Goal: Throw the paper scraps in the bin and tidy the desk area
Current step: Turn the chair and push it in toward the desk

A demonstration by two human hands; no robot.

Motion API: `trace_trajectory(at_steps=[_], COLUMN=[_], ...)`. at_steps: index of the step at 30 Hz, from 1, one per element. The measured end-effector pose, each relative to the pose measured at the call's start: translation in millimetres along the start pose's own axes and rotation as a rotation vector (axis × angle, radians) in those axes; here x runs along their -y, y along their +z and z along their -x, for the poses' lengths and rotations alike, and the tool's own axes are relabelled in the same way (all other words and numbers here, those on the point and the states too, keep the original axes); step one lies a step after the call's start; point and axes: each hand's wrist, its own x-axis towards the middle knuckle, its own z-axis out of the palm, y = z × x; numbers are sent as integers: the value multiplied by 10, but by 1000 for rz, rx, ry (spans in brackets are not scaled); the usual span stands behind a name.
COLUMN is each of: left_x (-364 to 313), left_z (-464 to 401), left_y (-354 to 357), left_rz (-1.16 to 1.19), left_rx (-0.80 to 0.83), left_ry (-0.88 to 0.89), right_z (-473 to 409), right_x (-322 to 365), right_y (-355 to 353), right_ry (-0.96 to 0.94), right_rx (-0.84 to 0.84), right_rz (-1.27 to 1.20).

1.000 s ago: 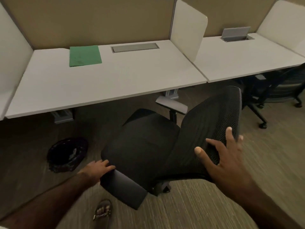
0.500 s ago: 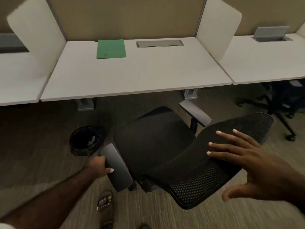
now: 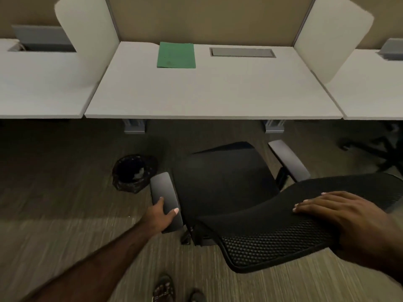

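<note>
A black office chair (image 3: 222,184) stands in front of the white desk (image 3: 213,97), its seat facing the desk. My left hand (image 3: 162,215) grips the chair's left armrest (image 3: 164,197) from below and the side. My right hand (image 3: 340,211) lies flat on top of the mesh backrest (image 3: 272,240), fingers together. A black-lined bin (image 3: 134,173) sits on the carpet left of the chair, with pale paper scraps inside. A green folder (image 3: 176,55) lies flat at the back of the desk.
White divider panels (image 3: 87,38) stand on both sides of the desk. A grey cable hatch (image 3: 242,52) is set in the desktop. Another black chair base (image 3: 379,147) sits under the right desk. My sandalled feet (image 3: 163,288) are on the carpet below.
The chair has swung round until its seat faces the desk. My left hand closed around the armrest and my right hand settled flat on the backrest. The view shifted left.
</note>
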Motion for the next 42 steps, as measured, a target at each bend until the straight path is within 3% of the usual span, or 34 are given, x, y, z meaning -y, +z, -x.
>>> trace_trajectory(at_steps=[10,15,22,25,36,42], left_x=[33,-243,-886,-1070,-1198,-1198], left_z=[-326,-466,-403,-437,-637,-692], left_y=[-462,-694,-1039,-1253,-2030,-2258], left_rz=[-2,-18,204,292,638,643], left_rx=[48,-23,110,92,125,110], left_ry=[21,81,354,406,380,387], right_z=[-315,-610,-1178,-1442,-2371,-2555], right_x=[466,584,674,687,921,1006], right_y=[-136,-202,-278,-315,-566,-617], right_ry=[57,119,123,147,151,167], right_rx=[-77,-87,-136,-150,-295,-327], right_rz=[110,62,47,42,43,47])
